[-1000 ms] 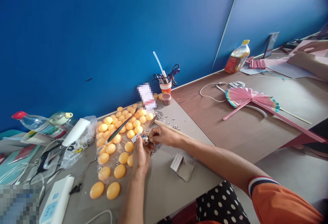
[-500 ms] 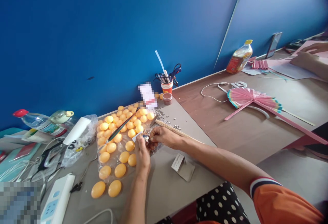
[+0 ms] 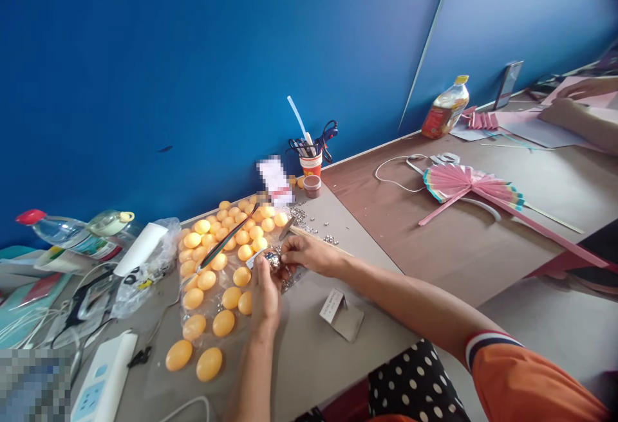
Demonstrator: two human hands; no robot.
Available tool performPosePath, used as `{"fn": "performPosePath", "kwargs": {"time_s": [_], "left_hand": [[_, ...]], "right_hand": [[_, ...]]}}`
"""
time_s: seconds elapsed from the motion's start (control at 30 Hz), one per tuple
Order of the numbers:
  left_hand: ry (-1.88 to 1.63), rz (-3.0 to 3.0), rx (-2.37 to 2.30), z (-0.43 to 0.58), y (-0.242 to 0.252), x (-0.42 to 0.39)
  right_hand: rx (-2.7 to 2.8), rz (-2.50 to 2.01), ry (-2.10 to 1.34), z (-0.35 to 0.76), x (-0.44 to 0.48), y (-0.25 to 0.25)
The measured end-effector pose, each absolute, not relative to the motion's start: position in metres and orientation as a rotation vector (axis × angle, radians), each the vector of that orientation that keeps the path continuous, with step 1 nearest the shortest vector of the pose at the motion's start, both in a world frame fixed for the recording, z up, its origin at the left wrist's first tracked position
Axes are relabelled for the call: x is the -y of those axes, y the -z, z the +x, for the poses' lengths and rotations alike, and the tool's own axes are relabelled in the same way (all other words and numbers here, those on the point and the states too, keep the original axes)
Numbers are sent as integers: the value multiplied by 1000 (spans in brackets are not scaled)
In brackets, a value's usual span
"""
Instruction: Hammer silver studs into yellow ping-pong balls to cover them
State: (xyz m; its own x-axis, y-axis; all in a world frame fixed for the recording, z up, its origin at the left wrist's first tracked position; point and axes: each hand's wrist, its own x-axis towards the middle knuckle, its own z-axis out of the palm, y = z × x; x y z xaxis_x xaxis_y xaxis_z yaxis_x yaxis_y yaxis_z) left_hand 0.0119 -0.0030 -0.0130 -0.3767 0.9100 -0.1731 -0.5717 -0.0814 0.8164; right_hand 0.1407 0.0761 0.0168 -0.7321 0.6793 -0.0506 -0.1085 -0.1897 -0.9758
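Observation:
My left hand (image 3: 265, 296) is closed around a small shiny silver piece (image 3: 273, 259), rounded like a ball or a cluster of beads. The fingers of my right hand (image 3: 309, 255) are pinched together against its right side; whatever lies between those fingertips is hidden. Just behind the hands lies a hammer (image 3: 286, 228), its wooden handle running off under my right forearm. Tiny silver beads (image 3: 300, 216) are scattered beyond it. Left of my hands, many orange balls (image 3: 223, 323) like ping-pong balls rest on clear plastic.
A folded card (image 3: 342, 316) lies near my right forearm. Behind stand a paper cup (image 3: 311, 165) of pens and a small lidded tub (image 3: 312, 185). A power strip (image 3: 103, 377) and cables are at left. Rightward are a pink paper fan (image 3: 466, 184), a drink bottle (image 3: 445, 110) and another person's hands (image 3: 574, 110).
The whole view has shifted slightly, so things appear a little further left. Both my hands stay at the silver piece, which now shows a little more of its rounded surface.

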Motion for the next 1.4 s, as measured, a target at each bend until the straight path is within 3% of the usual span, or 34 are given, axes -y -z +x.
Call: {"fn": "performPosePath", "kwargs": {"time_s": [0.1, 0.3, 0.47, 0.77, 1.4], "left_hand": [[-1748, 468, -1032, 11, 1, 1], [-1709, 386, -932, 7, -14, 3], [-1671, 372, -934, 9, -15, 4], [-1665, 395, -926, 10, -13, 4], [-1656, 559, -936, 8, -6, 3]], "right_hand": [[1751, -803, -1679, 148, -86, -18], [2549, -989, -630, 151, -81, -15], [2854, -913, -287, 147, -76, -6], [2669, -961, -393, 146, -79, -3], [1809, -844, -1430, 141, -84, -8]]}}
